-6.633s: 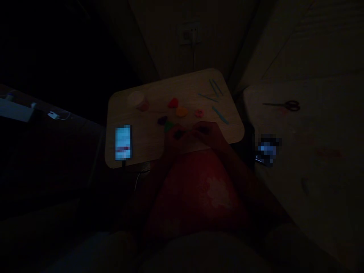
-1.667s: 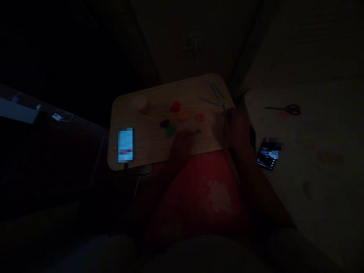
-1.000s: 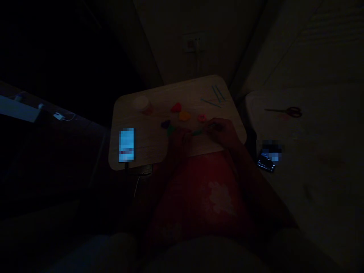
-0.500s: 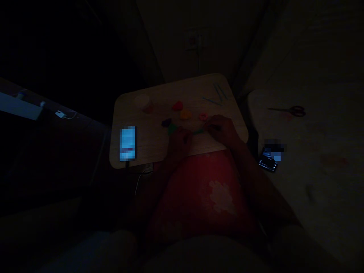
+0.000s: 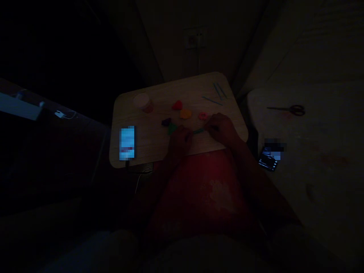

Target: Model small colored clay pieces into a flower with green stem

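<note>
As left hand (image 5: 180,140) curls at one end and right hand (image 5: 221,129) at the other, green strip (image 5: 198,131) spans between, over table (image 5: 152,142).
Phone (image 5: 127,143) left, likely parked aside; strip ends hidden under both hands, probably for steadying, can't tell pinch from press; sticks (image 5: 218,92) upper right, apparently set apart.

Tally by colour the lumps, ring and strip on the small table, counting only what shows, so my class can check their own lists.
Red: 1 (lump)
Orange: 1 (lump)
Purple: 1 (lump)
Pink: 1 (ring)
Green: 2 (lump; strip between left hand and right hand)
Total: 6
</note>
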The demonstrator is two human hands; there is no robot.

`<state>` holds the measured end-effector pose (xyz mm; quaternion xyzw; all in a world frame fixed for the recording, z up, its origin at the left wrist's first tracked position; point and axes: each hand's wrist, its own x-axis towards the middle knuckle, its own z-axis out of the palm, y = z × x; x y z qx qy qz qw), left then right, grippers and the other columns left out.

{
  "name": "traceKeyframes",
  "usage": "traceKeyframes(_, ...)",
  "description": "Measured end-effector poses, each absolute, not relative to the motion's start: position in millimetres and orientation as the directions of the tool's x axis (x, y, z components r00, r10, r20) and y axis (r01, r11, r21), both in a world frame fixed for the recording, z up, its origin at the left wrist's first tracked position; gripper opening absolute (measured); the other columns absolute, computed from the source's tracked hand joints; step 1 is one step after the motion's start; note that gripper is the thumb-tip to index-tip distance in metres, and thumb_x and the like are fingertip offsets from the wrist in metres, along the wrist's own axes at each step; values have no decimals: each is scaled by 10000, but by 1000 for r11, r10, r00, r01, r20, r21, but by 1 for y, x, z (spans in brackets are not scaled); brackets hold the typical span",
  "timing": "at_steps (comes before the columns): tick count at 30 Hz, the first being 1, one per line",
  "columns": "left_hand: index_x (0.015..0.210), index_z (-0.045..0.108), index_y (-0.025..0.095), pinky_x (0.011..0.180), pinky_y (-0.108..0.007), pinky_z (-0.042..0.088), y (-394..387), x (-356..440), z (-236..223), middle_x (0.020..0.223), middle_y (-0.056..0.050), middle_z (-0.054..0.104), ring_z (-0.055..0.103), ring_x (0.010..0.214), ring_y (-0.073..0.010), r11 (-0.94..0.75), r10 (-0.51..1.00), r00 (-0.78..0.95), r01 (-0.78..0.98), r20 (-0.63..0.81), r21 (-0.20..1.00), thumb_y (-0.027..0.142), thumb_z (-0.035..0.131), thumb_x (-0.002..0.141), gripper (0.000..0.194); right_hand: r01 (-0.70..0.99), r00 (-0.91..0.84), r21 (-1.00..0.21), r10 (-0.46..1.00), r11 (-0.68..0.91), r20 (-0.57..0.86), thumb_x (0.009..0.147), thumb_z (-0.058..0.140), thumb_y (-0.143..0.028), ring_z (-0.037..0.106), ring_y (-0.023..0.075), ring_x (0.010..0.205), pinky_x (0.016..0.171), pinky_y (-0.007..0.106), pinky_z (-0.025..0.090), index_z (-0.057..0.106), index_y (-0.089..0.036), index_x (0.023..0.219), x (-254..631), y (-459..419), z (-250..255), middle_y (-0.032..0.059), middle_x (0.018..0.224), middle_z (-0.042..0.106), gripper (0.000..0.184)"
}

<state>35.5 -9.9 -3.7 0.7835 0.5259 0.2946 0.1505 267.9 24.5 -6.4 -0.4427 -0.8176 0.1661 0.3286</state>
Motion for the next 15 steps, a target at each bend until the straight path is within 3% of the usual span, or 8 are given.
traceKeyframes(15, 793, 639, 186, 824, -348, 534, -5, 36, -6, 878, -56, 642, 618, 851, -207, -406, 912, 282, 735, 299, 543, 143, 613, 931, 147, 647, -427, -551, 849, 528, 312, 827, 622, -167, 674, 288, 976, 946, 429, 488, 782, -224, 812, 263, 33, -2, 105, 984, 776, 171)
